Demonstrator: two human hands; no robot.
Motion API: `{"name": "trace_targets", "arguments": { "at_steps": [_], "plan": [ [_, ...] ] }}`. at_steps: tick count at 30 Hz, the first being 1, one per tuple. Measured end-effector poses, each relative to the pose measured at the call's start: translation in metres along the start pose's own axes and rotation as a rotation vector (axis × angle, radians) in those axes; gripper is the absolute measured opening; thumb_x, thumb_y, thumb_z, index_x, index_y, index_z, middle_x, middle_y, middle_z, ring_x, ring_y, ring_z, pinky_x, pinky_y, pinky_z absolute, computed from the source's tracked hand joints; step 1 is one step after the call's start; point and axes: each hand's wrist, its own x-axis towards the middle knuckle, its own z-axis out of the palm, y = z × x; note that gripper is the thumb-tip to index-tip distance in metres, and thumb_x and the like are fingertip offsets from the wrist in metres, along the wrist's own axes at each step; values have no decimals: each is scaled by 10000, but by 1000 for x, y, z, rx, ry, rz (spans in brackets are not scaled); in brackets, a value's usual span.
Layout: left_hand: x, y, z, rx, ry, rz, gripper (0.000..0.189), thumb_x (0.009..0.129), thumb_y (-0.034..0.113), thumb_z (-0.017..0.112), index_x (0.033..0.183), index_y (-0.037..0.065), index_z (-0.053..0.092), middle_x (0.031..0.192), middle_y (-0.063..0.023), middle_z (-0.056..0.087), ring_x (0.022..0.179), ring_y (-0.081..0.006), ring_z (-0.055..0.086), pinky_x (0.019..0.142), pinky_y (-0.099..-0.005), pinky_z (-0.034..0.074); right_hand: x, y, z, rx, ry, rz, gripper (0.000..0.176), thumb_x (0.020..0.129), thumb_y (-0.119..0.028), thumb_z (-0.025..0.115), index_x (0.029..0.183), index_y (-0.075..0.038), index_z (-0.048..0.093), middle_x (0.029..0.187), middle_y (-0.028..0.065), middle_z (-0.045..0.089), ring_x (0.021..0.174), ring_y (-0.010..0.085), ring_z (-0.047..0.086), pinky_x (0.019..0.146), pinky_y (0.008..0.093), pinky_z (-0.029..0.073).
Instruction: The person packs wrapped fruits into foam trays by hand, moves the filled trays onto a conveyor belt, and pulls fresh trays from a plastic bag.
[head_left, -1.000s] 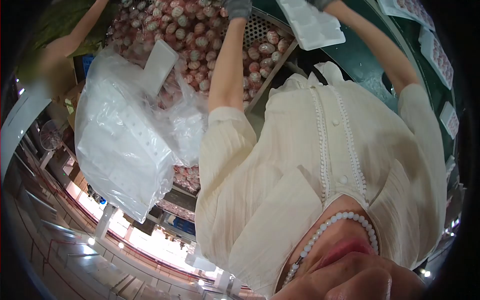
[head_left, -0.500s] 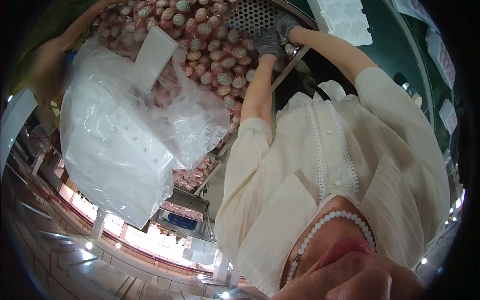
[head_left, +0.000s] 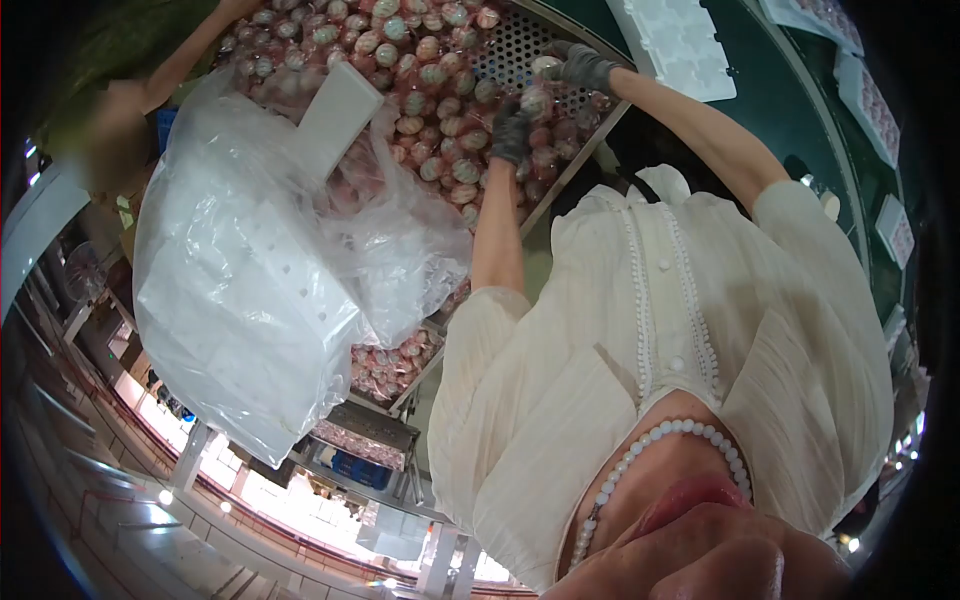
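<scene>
My left hand (head_left: 511, 134), in a dark grey glove, is curled at a plastic-wrapped striped ball (head_left: 536, 102) above the pile. To its right my right hand (head_left: 584, 70), gloved alike, has its fingers closed round a pale wrapped ball (head_left: 546, 67). Both hands are over a perforated metal tray (head_left: 502, 57), close to its right edge. Many pink-and-white wrapped balls (head_left: 430, 128) lie heaped to the left of my hands, and some lie just below them.
A large clear plastic bag (head_left: 240, 270) with white foam pieces covers the left side. Another person's arm (head_left: 190, 50) reaches in at the upper left. White moulded trays (head_left: 680, 45) rest on a green surface (head_left: 775, 100) at right.
My two hands have come away from the tray's right corner, the left one down and leftward. Pale balls now show at their fingers. The view has shifted slightly.
</scene>
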Motion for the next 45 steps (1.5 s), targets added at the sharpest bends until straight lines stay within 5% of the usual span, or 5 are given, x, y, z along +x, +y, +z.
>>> {"name": "trace_targets", "arguments": {
  "at_steps": [17, 23, 27, 33, 45],
  "plan": [
    [37, 159, 105, -662, -361, 377, 408, 626, -6, 649, 992, 69, 485, 983, -66, 517, 843, -196, 539, 574, -271, 482, -68, 111, -144, 1501, 197, -421, 405, 756, -184, 600, 1098, -32, 444, 1042, 66, 514, 981, 167, 504, 802, 265, 456],
    [127, 159, 135, -205, 43, 713, 431, 611, -7, 644, 983, 63, 439, 893, -97, 522, 737, -193, 533, 606, -311, 487, -75, 72, -185, 748, 948, -183, 374, 588, -109, 680, 913, -47, 507, 774, 69, 554, 691, 169, 523, 625, 291, 439],
    [120, 194, 164, -960, -227, 220, 402, 625, -44, 618, 976, 57, 450, 1001, -102, 448, 936, -216, 474, 746, -370, 484, -11, 121, -177, 253, 841, -244, 464, 668, -161, 663, 1077, -77, 462, 1027, 66, 527, 915, 183, 533, 774, 288, 452],
    [108, 175, 172, 947, 561, 1027, 526, 552, 195, 712, 1004, 60, 479, 900, -136, 473, 901, -305, 467, 785, -406, 393, -25, 107, -186, -301, 853, -318, 427, 671, -274, 625, 1041, -93, 510, 954, 146, 535, 853, 303, 530, 773, 371, 420],
    [113, 217, 158, 1290, 73, 926, 471, 596, 195, 669, 1014, 61, 499, 996, -163, 514, 913, -318, 499, 795, -381, 410, -6, 75, -216, -526, 342, -149, 248, 751, -219, 531, 953, -74, 539, 714, 140, 573, 646, 289, 565, 606, 342, 460]
  ]
}}
